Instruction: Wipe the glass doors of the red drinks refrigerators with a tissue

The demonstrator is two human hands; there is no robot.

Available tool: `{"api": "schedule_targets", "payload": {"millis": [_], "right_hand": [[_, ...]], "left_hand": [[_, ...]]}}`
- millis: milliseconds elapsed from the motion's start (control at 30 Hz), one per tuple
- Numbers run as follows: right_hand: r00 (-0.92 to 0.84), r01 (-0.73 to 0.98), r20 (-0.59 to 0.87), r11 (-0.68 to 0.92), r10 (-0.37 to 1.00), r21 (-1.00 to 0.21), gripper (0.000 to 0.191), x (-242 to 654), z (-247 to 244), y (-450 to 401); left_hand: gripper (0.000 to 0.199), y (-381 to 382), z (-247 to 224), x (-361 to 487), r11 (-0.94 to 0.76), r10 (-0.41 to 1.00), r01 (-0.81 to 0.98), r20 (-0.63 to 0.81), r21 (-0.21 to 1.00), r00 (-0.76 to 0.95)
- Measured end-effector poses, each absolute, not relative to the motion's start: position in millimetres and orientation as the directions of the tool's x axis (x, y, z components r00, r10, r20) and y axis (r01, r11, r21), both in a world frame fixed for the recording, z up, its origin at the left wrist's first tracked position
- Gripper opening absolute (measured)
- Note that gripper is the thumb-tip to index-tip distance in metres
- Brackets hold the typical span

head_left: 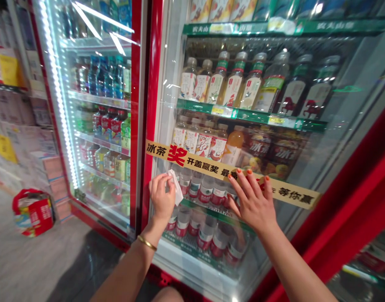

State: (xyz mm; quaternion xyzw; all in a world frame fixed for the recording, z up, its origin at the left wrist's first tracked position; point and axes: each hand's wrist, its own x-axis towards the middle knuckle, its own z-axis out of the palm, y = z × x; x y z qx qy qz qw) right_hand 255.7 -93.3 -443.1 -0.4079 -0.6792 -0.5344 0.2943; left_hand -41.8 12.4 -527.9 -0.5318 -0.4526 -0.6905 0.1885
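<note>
My left hand (pixel 162 195) has its fingers closed on a white tissue (pixel 177 189), close to the glass door (pixel 170 100) of a red-framed drinks fridge. A gold bangle (pixel 147 243) circles the left wrist. With fingers spread, my right hand (pixel 255 199) lies against the glass, its fingertips over a long beige sticker strip (pixel 205 164). Black and red Chinese characters run along the strip, which slants down to the right across the door. Part of its lettering is hidden behind the right fingers.
Behind the glass, bottles (pixel 233 84) stand in rows on green-edged shelves (pixel 251 113). To the left, a second lit drinks fridge (pixel 104 100) has its own red frame. A red package (pixel 33 212) sits on the floor (pixel 10 260) beside stacked pink boxes (pixel 57 180).
</note>
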Motion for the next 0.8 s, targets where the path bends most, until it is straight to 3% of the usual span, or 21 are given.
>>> {"api": "schedule_targets", "payload": {"millis": [167, 333, 533, 600, 733, 800], "right_hand": [[-0.479, 0.877, 0.842, 0.110, 0.248, 0.467, 0.088, 254.6, -442.9, -93.2], [-0.482, 0.876, 0.842, 0.113, 0.242, 0.469, 0.090, 254.8, -442.7, -93.0], [-0.495, 0.868, 0.837, 0.093, 0.235, 0.487, 0.086, 254.8, -443.0, -92.5], [-0.500, 0.865, 0.835, 0.087, 0.230, 0.494, 0.087, 254.8, -442.8, -92.4], [-0.498, 0.866, 0.839, 0.081, 0.219, 0.493, 0.086, 254.3, -442.8, -92.0], [-0.493, 0.869, 0.840, 0.086, 0.225, 0.487, 0.085, 253.5, -442.7, -92.1]], "left_hand": [[0.060, 14.8, -529.9, -0.2, -0.488, 0.210, 0.762, 0.905, 0.425, -0.370], [0.087, 16.8, -546.2, -15.0, -0.497, 0.303, 0.826, 0.945, 0.268, -0.124], [0.101, 22.9, -503.2, -26.8, -0.454, 0.342, 0.818, 0.917, 0.353, -0.206], [0.108, 17.4, -509.8, -19.5, -0.481, 0.316, 0.842, 0.944, 0.245, -0.093], [0.101, 7.3, -562.2, -31.8, -0.556, 0.187, 0.822, 0.944, -0.125, 0.271], [0.093, 9.4, -573.9, -44.9, -0.535, 0.173, 0.835, 0.951, -0.129, 0.258]]}}
